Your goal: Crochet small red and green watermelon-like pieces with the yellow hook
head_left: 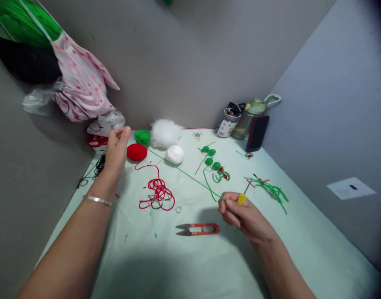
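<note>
My right hand (243,214) is closed on a crochet hook (242,199) with a yellow handle, its thin metal shaft pointing up and away. A green yarn strand (190,177) runs taut from near the green yarn ball (142,137) to the fingers of this same hand. On the left, my left hand (117,147) is raised beside the red yarn ball (137,152), fingers curled together; whatever it may pinch is too small to make out. Orange thread snips (198,229) lie on the table between my arms.
Loose red yarn (159,193) is tangled mid-table. Behind it sit a white yarn ball (175,154) and fluffy stuffing (166,133). Small green crocheted pieces (209,161) and yarn scraps (271,189) lie right. A pen cup (228,122), bottle (243,124) and phone (257,133) stand at the back.
</note>
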Tool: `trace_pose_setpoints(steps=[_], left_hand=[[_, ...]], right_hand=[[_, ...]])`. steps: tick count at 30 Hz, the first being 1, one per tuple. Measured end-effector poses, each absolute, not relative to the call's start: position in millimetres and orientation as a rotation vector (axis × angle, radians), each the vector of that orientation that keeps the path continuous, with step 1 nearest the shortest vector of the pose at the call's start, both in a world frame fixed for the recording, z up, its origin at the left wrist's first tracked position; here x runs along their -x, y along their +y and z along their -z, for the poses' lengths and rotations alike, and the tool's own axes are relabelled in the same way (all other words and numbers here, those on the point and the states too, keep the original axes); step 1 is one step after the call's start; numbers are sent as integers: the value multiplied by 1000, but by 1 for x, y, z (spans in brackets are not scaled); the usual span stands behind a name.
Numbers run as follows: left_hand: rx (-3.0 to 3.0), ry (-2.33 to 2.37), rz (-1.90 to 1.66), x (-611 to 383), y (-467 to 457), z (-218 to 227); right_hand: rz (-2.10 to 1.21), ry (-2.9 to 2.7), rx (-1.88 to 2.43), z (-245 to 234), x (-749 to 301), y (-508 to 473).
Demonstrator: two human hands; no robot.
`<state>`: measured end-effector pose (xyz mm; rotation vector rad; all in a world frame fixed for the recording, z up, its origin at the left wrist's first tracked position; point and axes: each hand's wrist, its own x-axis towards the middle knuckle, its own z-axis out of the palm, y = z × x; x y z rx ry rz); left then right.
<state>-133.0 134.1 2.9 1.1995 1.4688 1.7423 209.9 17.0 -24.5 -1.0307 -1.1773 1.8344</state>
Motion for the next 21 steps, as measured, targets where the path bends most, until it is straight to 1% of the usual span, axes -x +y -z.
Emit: trace_pose_setpoints(steps=[1,3,4,6,7,9,11,13,16,18,20,21], left_hand=[[-1207,1455,-1763,123,118,-7],[-1268,1395,-1670,98,80,-12],[-1322,1339,-1545,84,60,-13],[-1484,1159,-1107,59,24,-11],[-1577,1093,-975,49,11,-9],[-1751,1061,-796,39,-6,-3],[-1852,1054,-690,40,-9,1],[-1895,1034,-683,48,-6,1],[-1868,1090,-891,66,0,-10],[-1837,1143,-1044,76,-1,-23],[-1843,1127,-1146,82,-7,-37],[-1850,1105,-1180,83,-11,-43]], right_hand=[[-1836,-1204,1039,23,-207,16],[-1843,-1267,1049,21,-201,13],[-1853,-1303,1047,21,-197,12],[-1900,-1373,1024,21,-189,8],[-1925,-1401,1011,21,-185,7],[-1949,-1448,1000,23,-179,4],[-1944,-1490,1003,22,-176,2],[-1922,-1525,1014,20,-176,4],[-1807,-1603,1119,15,-176,10],[-1584,-1775,1264,15,-171,16],[-1222,-2054,1393,20,-163,21],[-1145,-2114,1399,24,-158,23]])
